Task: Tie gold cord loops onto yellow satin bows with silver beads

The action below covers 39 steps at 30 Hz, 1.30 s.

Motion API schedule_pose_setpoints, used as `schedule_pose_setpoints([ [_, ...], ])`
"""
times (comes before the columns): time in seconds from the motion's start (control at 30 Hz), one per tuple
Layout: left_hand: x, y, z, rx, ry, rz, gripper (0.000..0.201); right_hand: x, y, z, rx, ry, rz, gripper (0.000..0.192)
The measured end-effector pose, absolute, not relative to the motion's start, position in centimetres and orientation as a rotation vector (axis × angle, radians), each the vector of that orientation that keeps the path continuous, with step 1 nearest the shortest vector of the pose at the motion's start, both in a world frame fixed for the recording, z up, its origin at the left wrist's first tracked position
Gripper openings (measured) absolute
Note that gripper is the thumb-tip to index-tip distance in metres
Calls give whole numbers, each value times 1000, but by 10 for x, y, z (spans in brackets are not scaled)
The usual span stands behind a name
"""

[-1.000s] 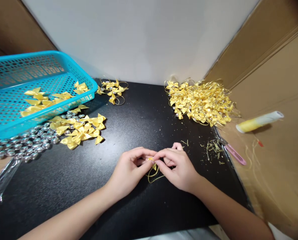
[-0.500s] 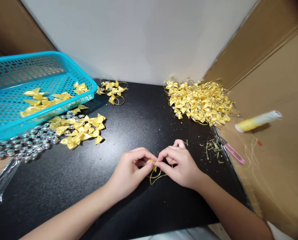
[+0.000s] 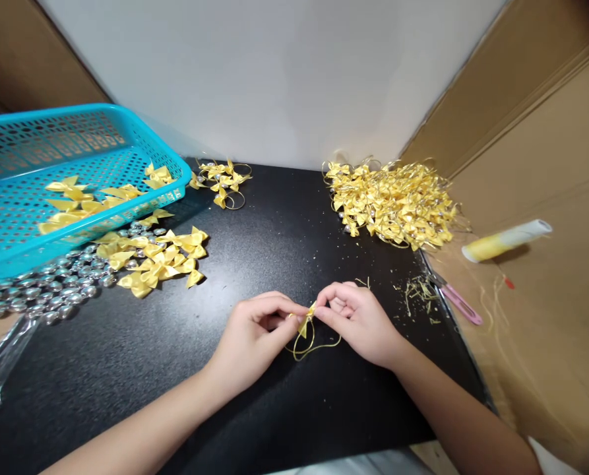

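Note:
A yellow ribbon bow point(image 3: 304, 325) is pinched between thumb and fingers of my left hand point(image 3: 260, 330), above the black tabletop. My right hand point(image 3: 361, 321) is closed too, its thumb and fingertip at the bow's upper right tip. A thin gold cord point(image 3: 301, 356) loops down from the bow and runs right, under my right hand. My fingers partly cover the bow, and I cannot make out a bead on it.
A blue basket point(image 3: 173, 191) with yellow bows stands at left. Silver beads point(image 3: 51, 290) and loose bows point(image 3: 160, 260) lie before it. Beaded bows point(image 3: 222, 175) lie at the back, with a large heap point(image 3: 393, 204) at right. Pink-handled scissors point(image 3: 460, 303) lie near cord scraps point(image 3: 420, 293).
My right hand has shifted slightly right, opening a small gap between the hands. More of the bow shows now, and the cord loop hangs more openly below it.

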<state>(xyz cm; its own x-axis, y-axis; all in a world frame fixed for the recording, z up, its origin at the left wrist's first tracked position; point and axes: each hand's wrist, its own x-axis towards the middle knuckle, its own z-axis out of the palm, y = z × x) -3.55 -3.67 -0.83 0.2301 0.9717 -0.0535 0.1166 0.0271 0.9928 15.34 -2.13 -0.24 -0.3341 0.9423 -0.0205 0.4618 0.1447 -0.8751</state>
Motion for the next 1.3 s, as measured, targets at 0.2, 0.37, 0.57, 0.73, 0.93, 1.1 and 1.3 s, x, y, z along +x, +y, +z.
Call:
schedule_pose_setpoints([
  [0.2,-35,-36,-9,1287,1131,980,10,151,-22,-9,-1284,-1671,1387,21],
  [0.37,-34,-37,-11,1237,1164,980,8,149,-23,-8,-1289,-1651,1369,20],
  [0.57,-35,-38,-13,1255,1149,941,10,147,-26,-8,-1303,-1631,1367,18],
  [0.73,-35,-35,-11,1239,1136,928,10,149,-24,-7,-1262,-1548,1425,15],
  [0.93,-37,-31,-11,992,1191,913,11,178,-6,22,-895,-993,1386,11],
  [1.1,-39,-25,-16,809,1186,1027,14,208,1,50,-661,-748,1253,13],
  [1.3,-39,-23,-18,745,1169,1118,18,233,-4,66,-604,-723,999,33],
])
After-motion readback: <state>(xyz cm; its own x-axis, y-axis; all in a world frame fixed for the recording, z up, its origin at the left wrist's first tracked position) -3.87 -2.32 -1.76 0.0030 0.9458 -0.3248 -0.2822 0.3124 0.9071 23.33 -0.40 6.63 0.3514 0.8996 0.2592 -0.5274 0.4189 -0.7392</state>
